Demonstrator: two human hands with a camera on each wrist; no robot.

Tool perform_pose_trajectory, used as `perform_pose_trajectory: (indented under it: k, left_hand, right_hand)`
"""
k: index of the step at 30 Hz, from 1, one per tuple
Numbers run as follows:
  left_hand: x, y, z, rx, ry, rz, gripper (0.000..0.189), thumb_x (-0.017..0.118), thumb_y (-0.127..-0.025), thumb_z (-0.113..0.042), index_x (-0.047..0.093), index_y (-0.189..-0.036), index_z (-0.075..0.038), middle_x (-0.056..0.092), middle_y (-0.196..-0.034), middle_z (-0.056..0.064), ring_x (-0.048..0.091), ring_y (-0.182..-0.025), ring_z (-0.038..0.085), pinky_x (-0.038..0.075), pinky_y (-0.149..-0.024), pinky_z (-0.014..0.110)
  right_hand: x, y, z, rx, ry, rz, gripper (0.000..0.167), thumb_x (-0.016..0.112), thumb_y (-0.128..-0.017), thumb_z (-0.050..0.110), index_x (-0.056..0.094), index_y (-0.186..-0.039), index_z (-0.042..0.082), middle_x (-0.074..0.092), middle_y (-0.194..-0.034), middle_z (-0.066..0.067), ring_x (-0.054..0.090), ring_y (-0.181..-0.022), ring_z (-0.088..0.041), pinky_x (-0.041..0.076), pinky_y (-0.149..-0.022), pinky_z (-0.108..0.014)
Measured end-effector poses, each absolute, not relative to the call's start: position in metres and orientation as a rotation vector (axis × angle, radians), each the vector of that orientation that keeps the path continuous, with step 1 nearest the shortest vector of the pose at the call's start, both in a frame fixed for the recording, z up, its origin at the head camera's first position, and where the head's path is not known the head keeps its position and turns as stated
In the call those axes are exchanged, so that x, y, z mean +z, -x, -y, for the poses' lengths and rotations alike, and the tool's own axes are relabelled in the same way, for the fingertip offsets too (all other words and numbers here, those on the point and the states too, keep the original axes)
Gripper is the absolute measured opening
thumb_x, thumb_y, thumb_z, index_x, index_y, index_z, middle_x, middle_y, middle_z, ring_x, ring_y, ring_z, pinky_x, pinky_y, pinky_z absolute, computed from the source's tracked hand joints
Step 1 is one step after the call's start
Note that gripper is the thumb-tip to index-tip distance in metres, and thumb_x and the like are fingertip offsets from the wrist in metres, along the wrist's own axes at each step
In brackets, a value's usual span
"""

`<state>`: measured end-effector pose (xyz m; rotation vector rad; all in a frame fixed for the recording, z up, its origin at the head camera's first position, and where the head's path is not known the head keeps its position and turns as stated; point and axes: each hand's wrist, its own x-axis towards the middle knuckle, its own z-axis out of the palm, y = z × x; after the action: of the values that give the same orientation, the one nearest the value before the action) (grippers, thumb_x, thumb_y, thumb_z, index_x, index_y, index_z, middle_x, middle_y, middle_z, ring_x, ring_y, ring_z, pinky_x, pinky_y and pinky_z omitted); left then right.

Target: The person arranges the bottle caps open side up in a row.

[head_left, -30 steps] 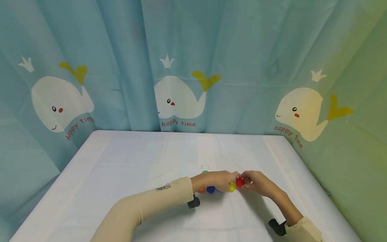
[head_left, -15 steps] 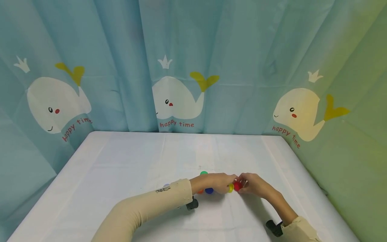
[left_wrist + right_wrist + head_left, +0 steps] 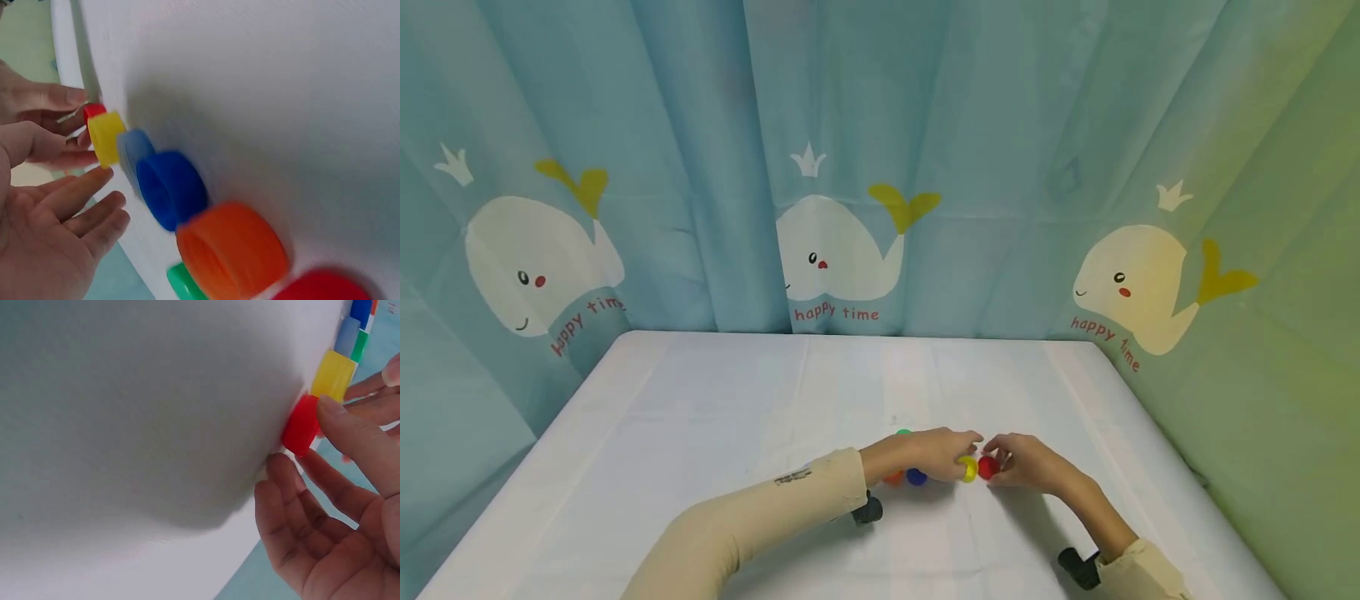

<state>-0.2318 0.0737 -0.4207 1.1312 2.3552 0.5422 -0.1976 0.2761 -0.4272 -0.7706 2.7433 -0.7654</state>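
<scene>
A red plastic cap [image 3: 988, 468] stands on its side on the white table, against a yellow cap [image 3: 333, 375]. My right hand [image 3: 1033, 462] pinches the red cap, its thumb at one edge and a fingertip at the other in the right wrist view. My left hand [image 3: 53, 234] has its fingers spread beside the yellow cap [image 3: 968, 469], the thumb close to it. From the yellow cap a row runs on through a light blue cap [image 3: 134, 156], a dark blue cap [image 3: 172, 187] and an orange cap [image 3: 237, 250]. In the head view, my left hand hides part of this row.
A green cap [image 3: 184, 281] lies off the row's side, and another red cap [image 3: 325, 287] shows at the left wrist view's bottom edge. Curtains [image 3: 1000, 167] with whale prints stand behind and beside the white table [image 3: 737, 400].
The red cap has come down to the yellow one, brought by my right hand; a small gap between them has closed. My left hand's fingers have straightened and spread away from the yellow cap.
</scene>
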Motion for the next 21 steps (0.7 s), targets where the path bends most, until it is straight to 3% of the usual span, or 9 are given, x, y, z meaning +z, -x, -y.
perform_pose_trajectory:
  k: [9, 21]
  left_hand:
    - [-0.414, 0.244, -0.034, 0.682, -1.02, -2.469, 0.054, 0.069, -0.087, -0.022, 0.049, -0.135, -0.012, 0.054, -0.132, 0.001, 0.049, -0.12, 0.015, 0.041, -0.096, 0.032]
    - [-0.413, 0.263, 0.015, 0.852, -0.81, -2.586, 0.043, 0.071, -0.085, -0.016, 0.058, -0.123, -0.002, 0.061, -0.117, 0.013, 0.058, -0.107, 0.025, 0.049, -0.085, 0.031]
  right_hand:
    - [-0.413, 0.208, -0.263, -0.698, 0.654, -2.863, 0.032, 0.077, -0.076, 0.006, 0.064, -0.103, -0.004, 0.063, -0.089, -0.008, 0.059, -0.075, -0.02, 0.051, -0.066, -0.029]
    - [-0.402, 0.232, -0.23, -0.773, 0.733, -2.835, 0.03, 0.074, -0.081, 0.009, 0.064, -0.106, -0.003, 0.065, -0.095, -0.011, 0.06, -0.081, -0.018, 0.052, -0.073, -0.032]
